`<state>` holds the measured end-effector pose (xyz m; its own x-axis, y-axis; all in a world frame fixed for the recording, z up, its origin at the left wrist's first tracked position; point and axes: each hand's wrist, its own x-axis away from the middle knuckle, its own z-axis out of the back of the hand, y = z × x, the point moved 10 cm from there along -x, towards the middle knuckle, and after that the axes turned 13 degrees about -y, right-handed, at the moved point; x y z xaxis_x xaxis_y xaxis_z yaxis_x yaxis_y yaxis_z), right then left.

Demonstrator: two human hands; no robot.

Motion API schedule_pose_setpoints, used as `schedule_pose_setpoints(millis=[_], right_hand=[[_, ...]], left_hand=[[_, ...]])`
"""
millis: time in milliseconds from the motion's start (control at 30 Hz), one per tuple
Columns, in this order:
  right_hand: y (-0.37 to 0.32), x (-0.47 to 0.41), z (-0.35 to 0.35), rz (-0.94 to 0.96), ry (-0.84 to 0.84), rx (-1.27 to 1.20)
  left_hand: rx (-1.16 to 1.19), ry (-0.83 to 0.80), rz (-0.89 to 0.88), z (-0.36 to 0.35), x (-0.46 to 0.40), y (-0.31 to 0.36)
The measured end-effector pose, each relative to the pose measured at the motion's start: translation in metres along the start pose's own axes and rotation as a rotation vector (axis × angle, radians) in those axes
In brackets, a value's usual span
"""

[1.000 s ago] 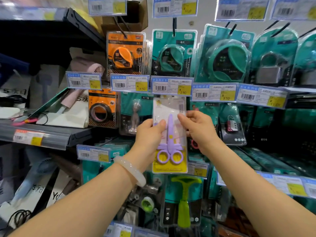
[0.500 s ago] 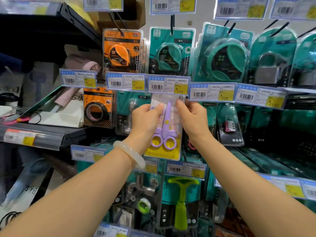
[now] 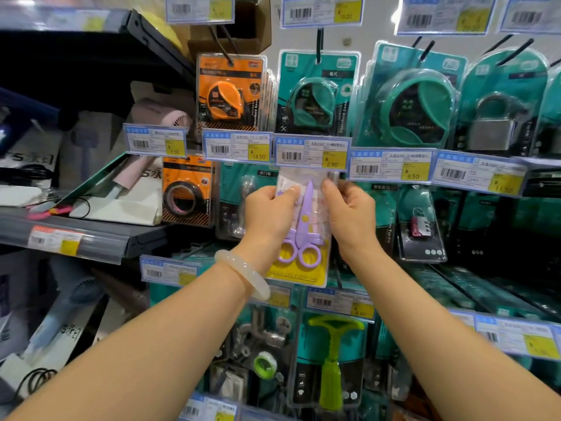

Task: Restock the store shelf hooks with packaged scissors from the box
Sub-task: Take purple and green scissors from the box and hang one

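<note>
Both hands are holding one scissors pack [image 3: 303, 232] up in front of the shelf hooks. The left hand [image 3: 267, 214] is pinching the pack's left edge, thumb on the front and fingers behind. The right hand [image 3: 352, 217] is pinching the right edge the same way. The pack is standing upright, and its top is sitting just under the price tag [image 3: 312, 151] that is showing 2.90. The tag is hiding the very top of the pack, so I cannot tell if it is on a hook.

The pack is a flat, clear, shiny plastic sleeve with a yellow card at the bottom. Inside it, purple scissors [image 3: 303, 235] are pointing up, with two round finger loops at the bottom and a wavy edge on the blade.

A smooth, pale, round bracelet [image 3: 243, 273] is sitting on the left wrist.

Above the tags, an orange tape measure [image 3: 226, 98] is hanging in a clear bubble pack. To its right, a green tape measure [image 3: 312, 101] is hanging on a teal card. Far right, a shiny grey padlock [image 3: 493, 126] is sitting in its own bubble pack. To the left of the hands, a black tape roll [image 3: 182, 197] is hanging on an orange card. Below the hands, a lime green tool [image 3: 334, 360] with a T-shaped top is hanging in a clear pack. On the left shelf, a pink hair dryer [image 3: 158, 117] is lying by some white boxes.
</note>
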<state>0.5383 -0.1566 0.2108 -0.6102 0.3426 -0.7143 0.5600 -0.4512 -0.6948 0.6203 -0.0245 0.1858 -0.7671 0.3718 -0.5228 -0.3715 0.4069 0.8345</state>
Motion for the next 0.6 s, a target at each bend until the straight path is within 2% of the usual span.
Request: schedule_pose_setpoints(millis=[233, 600], right_hand=[[-0.006, 0.000, 0.009, -0.024, 0.038, 0.019], [-0.009, -0.004, 0.006, -0.063, -0.021, -0.019]], left_hand=[[-0.038, -0.020, 0.030, -0.007, -0.003, 0.005], [-0.051, -0.054, 0.037, -0.008, -0.007, 0.001]])
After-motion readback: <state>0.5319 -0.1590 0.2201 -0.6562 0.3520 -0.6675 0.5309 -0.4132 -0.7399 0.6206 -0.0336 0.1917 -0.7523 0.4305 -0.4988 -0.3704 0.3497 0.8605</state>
